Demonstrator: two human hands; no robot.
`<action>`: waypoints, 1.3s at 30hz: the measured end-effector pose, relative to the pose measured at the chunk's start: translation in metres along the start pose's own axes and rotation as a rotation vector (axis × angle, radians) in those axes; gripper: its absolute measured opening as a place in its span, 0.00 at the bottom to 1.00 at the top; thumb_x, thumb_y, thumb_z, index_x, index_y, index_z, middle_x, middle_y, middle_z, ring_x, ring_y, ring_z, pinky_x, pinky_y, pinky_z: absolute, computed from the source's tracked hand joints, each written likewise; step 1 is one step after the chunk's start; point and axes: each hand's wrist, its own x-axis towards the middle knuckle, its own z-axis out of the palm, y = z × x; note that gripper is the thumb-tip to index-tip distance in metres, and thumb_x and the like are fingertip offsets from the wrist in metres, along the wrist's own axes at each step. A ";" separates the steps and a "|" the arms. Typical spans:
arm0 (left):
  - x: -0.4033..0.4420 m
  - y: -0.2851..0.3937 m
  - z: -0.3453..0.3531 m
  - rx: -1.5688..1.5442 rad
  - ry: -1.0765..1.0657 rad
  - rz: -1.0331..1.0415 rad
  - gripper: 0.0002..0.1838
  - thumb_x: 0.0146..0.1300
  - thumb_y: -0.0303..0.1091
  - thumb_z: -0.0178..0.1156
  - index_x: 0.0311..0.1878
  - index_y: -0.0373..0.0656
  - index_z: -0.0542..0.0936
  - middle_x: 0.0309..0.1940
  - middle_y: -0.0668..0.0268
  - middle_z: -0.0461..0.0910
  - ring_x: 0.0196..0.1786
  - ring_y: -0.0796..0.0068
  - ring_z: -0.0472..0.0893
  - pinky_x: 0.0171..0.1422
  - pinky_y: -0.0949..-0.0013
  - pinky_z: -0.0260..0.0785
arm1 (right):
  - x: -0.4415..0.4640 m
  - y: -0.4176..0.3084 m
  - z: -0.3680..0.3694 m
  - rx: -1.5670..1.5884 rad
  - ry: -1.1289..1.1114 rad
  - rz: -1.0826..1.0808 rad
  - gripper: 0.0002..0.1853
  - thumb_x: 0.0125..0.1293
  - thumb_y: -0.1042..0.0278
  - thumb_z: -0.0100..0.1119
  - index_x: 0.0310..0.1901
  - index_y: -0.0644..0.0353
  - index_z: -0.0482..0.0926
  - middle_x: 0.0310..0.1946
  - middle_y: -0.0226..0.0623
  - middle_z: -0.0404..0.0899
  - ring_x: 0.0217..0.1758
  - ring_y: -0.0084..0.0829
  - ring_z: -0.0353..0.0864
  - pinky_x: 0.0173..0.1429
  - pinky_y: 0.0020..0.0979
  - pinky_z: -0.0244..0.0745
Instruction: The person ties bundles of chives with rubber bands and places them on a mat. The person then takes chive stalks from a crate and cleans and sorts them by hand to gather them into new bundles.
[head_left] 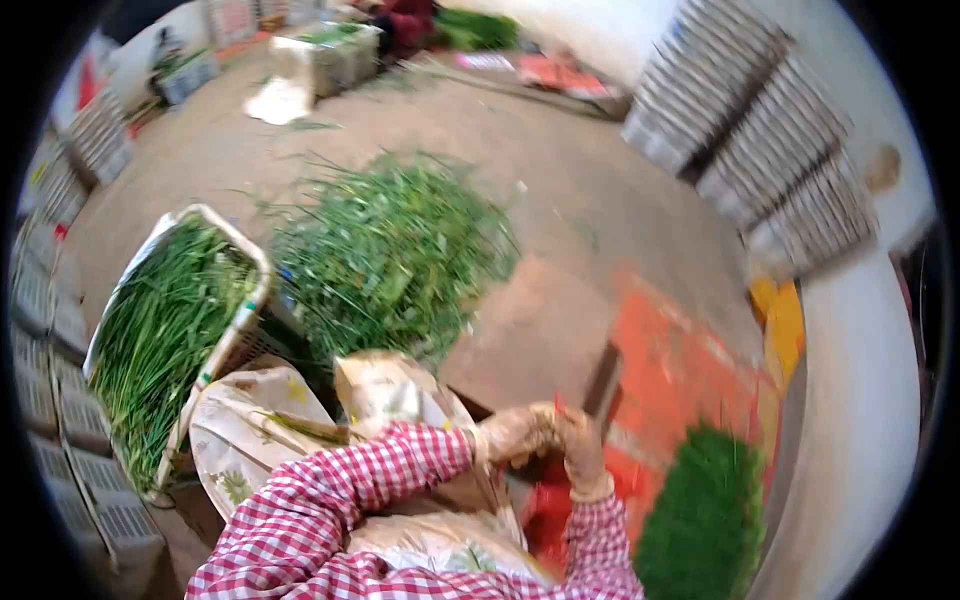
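My left hand point(515, 436), in a pale glove, is closed with its fingertips against my right hand. My right hand point(582, 450), gloved the same way, is closed too, and the two meet over the edge of a brown board point(535, 335). A small red tip point(559, 401) shows between the fingers; blur hides what it belongs to. Right of my hands, a neat stack of long green leafy stalks point(700, 515) lies on a red sheet point(660, 350). Below my hands is something bright red point(548, 525), partly hidden by my sleeve.
At left stands a white basket point(262, 262) full of long green stalks. Beyond the board lies a loose heap of green leaves point(395, 255). Stacked crates point(700, 90) line the right wall, and more crates point(90, 470) stand at left. A person point(405, 22) sits at the back.
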 end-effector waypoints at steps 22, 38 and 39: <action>-0.419 0.174 -0.162 0.313 1.424 0.061 0.23 0.66 0.50 0.56 0.48 0.37 0.78 0.38 0.64 0.81 0.42 0.75 0.79 0.46 0.73 0.72 | 0.328 0.035 -0.148 -0.377 0.508 -0.093 0.13 0.65 0.53 0.54 0.36 0.55 0.74 0.16 0.25 0.67 0.11 0.20 0.61 0.13 0.24 0.54; -0.538 0.073 -0.085 -0.266 1.323 -0.374 0.27 0.64 0.53 0.55 0.54 0.36 0.76 0.32 0.62 0.83 0.27 0.80 0.81 0.27 0.80 0.69 | 0.327 -0.070 0.082 -2.052 -0.071 -0.235 0.18 0.61 0.54 0.56 0.40 0.62 0.81 0.33 0.43 0.82 0.41 0.42 0.81 0.40 0.40 0.72; -0.537 0.075 -0.090 -0.229 1.316 -0.315 0.28 0.64 0.53 0.55 0.54 0.36 0.75 0.33 0.62 0.83 0.27 0.80 0.80 0.28 0.79 0.70 | 0.321 -0.070 0.126 -1.949 -0.199 -0.357 0.18 0.60 0.54 0.56 0.39 0.63 0.81 0.34 0.44 0.83 0.44 0.43 0.81 0.42 0.41 0.73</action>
